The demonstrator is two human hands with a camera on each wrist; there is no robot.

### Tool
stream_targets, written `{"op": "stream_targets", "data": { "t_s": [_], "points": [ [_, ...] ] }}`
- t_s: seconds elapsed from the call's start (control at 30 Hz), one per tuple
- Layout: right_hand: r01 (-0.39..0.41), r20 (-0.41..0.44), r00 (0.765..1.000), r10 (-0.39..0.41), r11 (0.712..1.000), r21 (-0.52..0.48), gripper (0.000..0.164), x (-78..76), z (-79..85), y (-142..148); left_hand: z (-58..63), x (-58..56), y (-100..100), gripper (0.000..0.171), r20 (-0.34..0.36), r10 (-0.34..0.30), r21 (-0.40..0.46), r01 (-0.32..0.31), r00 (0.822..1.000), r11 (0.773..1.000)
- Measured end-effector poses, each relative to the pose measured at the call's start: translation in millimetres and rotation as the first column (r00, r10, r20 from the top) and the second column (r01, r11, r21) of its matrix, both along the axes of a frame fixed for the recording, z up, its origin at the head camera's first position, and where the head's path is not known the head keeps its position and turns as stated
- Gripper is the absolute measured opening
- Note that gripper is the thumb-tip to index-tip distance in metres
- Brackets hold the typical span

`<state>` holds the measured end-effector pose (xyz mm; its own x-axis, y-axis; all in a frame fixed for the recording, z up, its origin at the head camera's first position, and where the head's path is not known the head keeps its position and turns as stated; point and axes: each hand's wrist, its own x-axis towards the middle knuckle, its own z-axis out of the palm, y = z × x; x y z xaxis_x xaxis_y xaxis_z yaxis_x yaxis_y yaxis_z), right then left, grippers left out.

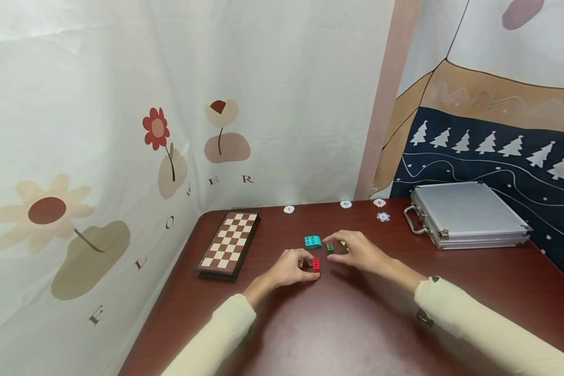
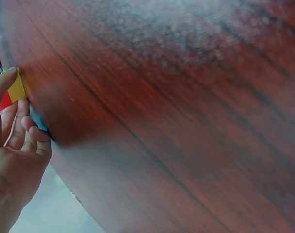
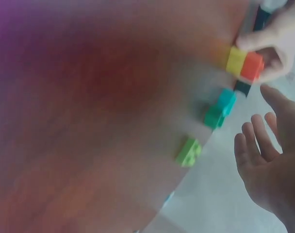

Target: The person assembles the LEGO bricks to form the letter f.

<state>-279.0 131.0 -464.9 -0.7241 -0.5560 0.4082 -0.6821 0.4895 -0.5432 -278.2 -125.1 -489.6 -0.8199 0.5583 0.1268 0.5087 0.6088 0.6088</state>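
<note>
My left hand (image 1: 291, 268) pinches a red toy building brick (image 1: 316, 265) between thumb and fingers. Joined to its underside is a yellow brick (image 3: 236, 61), which the left wrist view also shows. My right hand (image 1: 361, 251) has its fingers apart and its thumb spread, with nothing between them in the right wrist view. Close to its fingertips in the head view lies a green brick (image 1: 330, 247). A turquoise brick (image 1: 312, 241) sits just left of that one. Partly behind the right fingers is a lime-green brick (image 3: 188, 152), whole in the right wrist view.
On the left of the dark red table (image 1: 282, 324) lies a checkered game board (image 1: 230, 240). A silver case (image 1: 470, 214) stands at the back right. Several round chips, one a white chip (image 1: 345, 204), lie along the back edge, before a printed curtain (image 1: 286, 104).
</note>
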Motion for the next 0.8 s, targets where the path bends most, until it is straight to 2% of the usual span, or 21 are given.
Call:
{"op": "stream_targets", "data": {
  "t_s": [0.13,0.4,0.57,0.8],
  "points": [
    [0.114,0.030,0.993,-0.114,0.994,-0.001,0.038,-11.7,0.7,16.8,0.8,1.0,-0.9,0.033,0.020,0.009,-0.004,-0.009,1.000,1.000],
    [0.259,0.050,0.963,-0.265,0.961,0.097,0.042,-31.2,-18.4,39.3,3.3,0.5,-0.9,0.041,0.055,0.003,0.016,-0.004,0.999,1.000],
    [0.265,0.098,0.956,-0.276,0.957,0.115,0.050,-36.3,-25.2,41.0,6.4,1.6,0.0,0.043,0.053,-0.006,0.017,0.006,0.999,1.000],
    [0.232,0.077,0.966,-0.247,0.957,0.172,0.035,-38.7,-25.7,39.3,9.0,3.1,-2.1,0.036,0.026,0.002,0.042,-0.003,1.000,0.999]
  ]
}}
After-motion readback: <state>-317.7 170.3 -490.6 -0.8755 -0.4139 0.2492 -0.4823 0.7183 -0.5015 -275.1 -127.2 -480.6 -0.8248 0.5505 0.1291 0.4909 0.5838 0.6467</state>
